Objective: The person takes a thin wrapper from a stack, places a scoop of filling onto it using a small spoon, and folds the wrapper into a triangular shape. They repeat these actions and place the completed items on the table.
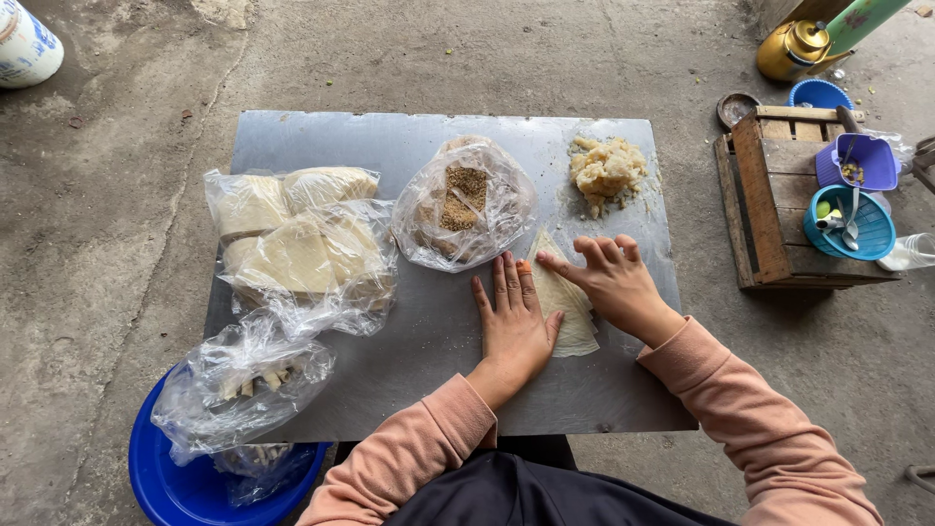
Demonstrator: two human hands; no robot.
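Two bare hands, both flat and spread, grip nothing.

Item: pale, thin triangular pastry sheet, lying flat on the grey metal tabletop. Position: directly under the fingers of both hands. The left hand presses its near-left edge with fingers extended and close together; the right hand rests on its right side, index finger reaching across the upper part. Both touch it; neither is nearer.

Long axis: from the broad near end, by the left thumb, to a narrow tip pointing away and slightly left, just beyond the fingertips.

Beyond the right fingertips: lumpy yellowish filling heap. Beyond the left fingertips: clear plastic bag of brown crumbs.
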